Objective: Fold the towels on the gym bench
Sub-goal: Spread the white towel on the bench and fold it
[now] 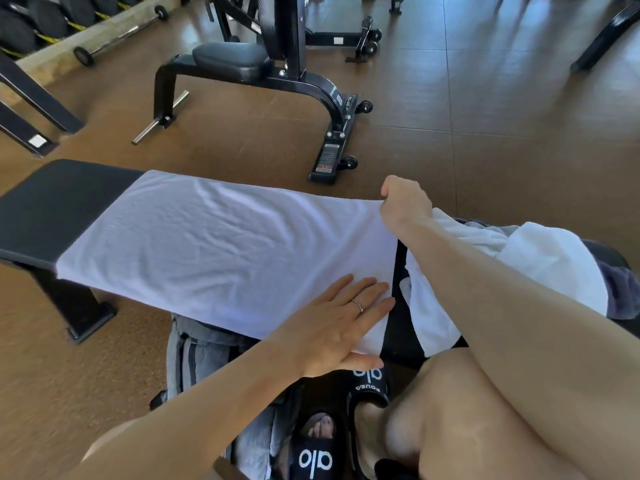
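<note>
A white towel (214,244) lies spread flat across the black gym bench (59,206), slightly wrinkled. My left hand (339,323) rests flat on the towel's near right corner, fingers straight. At the towel's far right corner, my right hand (405,206) grips the edge with curled fingers. To the right on the bench lies a loose heap of white towels (540,258), partly hidden behind my right forearm, with a dark grey towel (620,285) at its right side.
A grey striped cloth (194,355) hangs below the bench by my feet in black slides (311,455). Beyond the bench stands a black adjustable bench (242,60) with wheels. A dumbbell rack (41,22) and barbells (121,36) sit far left on brown floor.
</note>
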Demonstrator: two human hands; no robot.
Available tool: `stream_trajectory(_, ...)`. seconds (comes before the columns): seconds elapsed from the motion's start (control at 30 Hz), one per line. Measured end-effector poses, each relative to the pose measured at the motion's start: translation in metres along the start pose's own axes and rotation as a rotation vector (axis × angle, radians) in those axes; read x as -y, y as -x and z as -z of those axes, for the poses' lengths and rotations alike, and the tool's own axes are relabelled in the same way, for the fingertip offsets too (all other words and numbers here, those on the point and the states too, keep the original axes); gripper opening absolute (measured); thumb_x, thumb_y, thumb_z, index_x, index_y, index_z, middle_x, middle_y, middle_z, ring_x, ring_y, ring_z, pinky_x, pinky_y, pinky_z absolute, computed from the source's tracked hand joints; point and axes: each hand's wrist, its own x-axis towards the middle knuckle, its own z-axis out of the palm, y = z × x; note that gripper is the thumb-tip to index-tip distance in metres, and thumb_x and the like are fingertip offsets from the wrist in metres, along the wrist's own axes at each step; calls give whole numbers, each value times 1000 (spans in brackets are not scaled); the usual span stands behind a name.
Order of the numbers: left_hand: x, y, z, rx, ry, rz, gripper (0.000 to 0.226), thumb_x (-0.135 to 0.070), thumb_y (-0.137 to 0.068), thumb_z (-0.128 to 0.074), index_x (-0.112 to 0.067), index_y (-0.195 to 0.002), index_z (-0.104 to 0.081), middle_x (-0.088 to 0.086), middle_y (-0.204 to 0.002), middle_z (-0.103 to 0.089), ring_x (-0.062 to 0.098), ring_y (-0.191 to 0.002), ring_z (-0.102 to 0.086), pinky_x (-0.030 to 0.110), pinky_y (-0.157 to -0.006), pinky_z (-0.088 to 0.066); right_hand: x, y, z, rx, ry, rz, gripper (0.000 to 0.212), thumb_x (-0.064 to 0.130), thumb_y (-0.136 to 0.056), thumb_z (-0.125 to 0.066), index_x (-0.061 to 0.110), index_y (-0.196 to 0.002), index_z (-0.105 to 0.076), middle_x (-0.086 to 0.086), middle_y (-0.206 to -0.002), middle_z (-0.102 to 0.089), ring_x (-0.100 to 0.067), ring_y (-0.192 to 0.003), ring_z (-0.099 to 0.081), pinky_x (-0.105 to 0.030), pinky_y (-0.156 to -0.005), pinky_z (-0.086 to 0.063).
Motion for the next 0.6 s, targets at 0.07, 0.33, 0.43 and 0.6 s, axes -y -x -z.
stream_trajectory(0.07, 4, 5, 4, -61, 24, -10, 78, -66, -96, -41, -13, -153, -32, 13, -162, -29, 30, -152, -22, 41, -127, -12, 1, -2, 1, -50, -16, 8, 30, -4, -87, -47, 8, -113, -55, -13, -114, -58, -34, -97, -54, -35, -72, -36)
stream_trajectory(0.33, 7, 7, -13, -15, -100, -41, 76, -58, -102, -35, -21, -163, -9, 12, -170, -6, 30, -157, -7, 48, -127, -7, 2, -1, -7, 52, 103, 1, 37, 1, -90, -48, 11, -127, -49, -15, -126, -55, -36, -116, -51, -39, -86, -39)
stream_trajectory(0.43, -1, 0, -15, -54, -124, -58, 77, -57, -102, -37, -15, -162, -13, 12, -169, -12, 30, -156, -12, 49, -126, -12, 2, 1, -2, 42, 169, 44, 37, 6, -93, -50, 12, -129, -48, -15, -129, -52, -35, -119, -46, -40, -90, -40)
stream_trajectory(0.6, -5, -1, -2, -208, -133, -90, 64, -54, -90, -63, -7, -131, -52, 13, -137, -54, 32, -125, -50, 43, -109, -41, 1, 10, 6, 118, 164, 25, 24, 5, -93, -49, 7, -116, -51, -18, -127, -47, -37, -119, -42, -39, -82, -39)
